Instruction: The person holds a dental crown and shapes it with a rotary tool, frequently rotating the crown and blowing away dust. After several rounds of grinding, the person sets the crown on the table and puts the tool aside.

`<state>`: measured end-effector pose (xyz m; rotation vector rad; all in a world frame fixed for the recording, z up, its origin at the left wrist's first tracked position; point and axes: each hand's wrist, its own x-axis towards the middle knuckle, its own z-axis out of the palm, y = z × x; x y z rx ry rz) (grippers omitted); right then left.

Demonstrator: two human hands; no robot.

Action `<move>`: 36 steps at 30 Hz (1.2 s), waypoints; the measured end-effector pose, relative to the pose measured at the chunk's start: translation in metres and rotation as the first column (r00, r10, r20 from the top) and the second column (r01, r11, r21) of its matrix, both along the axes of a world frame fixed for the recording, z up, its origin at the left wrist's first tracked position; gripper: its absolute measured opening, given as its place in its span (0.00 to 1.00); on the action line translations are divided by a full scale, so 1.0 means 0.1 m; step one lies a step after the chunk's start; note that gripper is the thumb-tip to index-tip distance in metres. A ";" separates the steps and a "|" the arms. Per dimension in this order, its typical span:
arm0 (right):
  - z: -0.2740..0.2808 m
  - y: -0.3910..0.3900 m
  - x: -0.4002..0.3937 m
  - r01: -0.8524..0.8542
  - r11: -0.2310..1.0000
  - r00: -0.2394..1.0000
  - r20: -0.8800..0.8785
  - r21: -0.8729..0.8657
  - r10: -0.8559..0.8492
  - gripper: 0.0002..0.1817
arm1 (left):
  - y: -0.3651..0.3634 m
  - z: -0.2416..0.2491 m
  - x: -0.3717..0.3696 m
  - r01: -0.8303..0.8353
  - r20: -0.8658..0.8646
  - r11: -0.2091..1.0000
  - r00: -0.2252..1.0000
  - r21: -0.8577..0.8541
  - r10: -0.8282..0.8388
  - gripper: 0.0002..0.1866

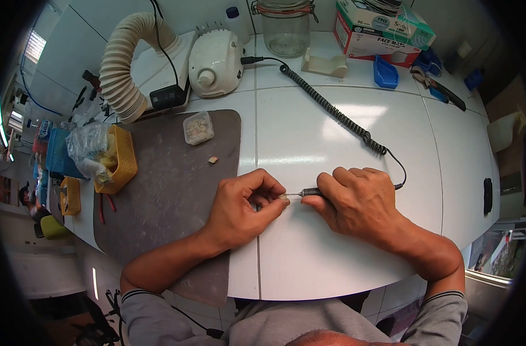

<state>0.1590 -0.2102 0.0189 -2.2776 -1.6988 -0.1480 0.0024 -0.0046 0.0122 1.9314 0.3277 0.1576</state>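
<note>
My right hand (359,199) is wrapped round a dark rotary handpiece (310,192), whose thin metal bit points left. Pinched between the thumb and fingertips of my left hand (244,203) is a small pale piece (283,197), mostly covered by the fingers. The bit's tip reaches the piece; whether it touches is too small to tell. A coiled black cord (332,109) runs from the handpiece back to a white control box (215,63) with a round knob. On the grey mat (170,173) are a clear tub of pale pieces (198,128) and one loose tan piece (213,160).
A ribbed hose (120,63) arches at the back left. Yellow baskets (123,161) and red-handled pliers (101,209) lie at the left. Along the back stand a glass jar (286,32), face mask boxes (378,34), a blue tray (385,73) and a cutter (438,87).
</note>
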 end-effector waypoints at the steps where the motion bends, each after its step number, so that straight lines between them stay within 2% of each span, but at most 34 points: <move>1: 0.00 0.00 0.00 -0.001 1.000 1.000 0.006 0.001 0.001 0.26 | 0.00 0.00 0.00 -0.002 -0.002 1.000 1.000 0.007 0.002 0.10; 19: 0.00 -0.04 0.01 0.005 1.000 1.000 -0.029 0.009 -0.004 0.25 | 0.00 -0.02 -0.04 -0.008 0.030 0.999 1.000 0.035 0.007 0.10; 26: 0.00 -0.03 0.01 -0.010 1.000 1.000 -0.022 0.016 0.010 0.25 | -0.02 -0.03 -0.02 0.004 0.095 0.999 0.995 0.040 -0.008 0.10; 36: 0.00 -0.03 -0.01 -0.007 1.000 1.000 -0.018 0.004 0.007 0.25 | 0.00 -0.05 -0.03 -0.003 0.062 0.998 0.998 0.070 -0.001 0.11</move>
